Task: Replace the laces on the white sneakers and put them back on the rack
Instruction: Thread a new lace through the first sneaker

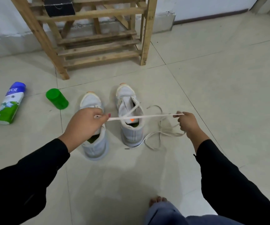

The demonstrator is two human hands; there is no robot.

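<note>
**A lace pulled tight**

The left hand [85,125] and the right hand [185,123] each pinch a flat white shoelace [140,117], stretched straight over the right white cloth sneaker [131,133]; the left white cloth sneaker [90,101] sits just beside it; the wooden slat rack [98,41] stands farther back.

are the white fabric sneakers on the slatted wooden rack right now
No, the pair of white fabric sneakers stands on the pale tiled floor in front of the slatted wooden rack.
</note>
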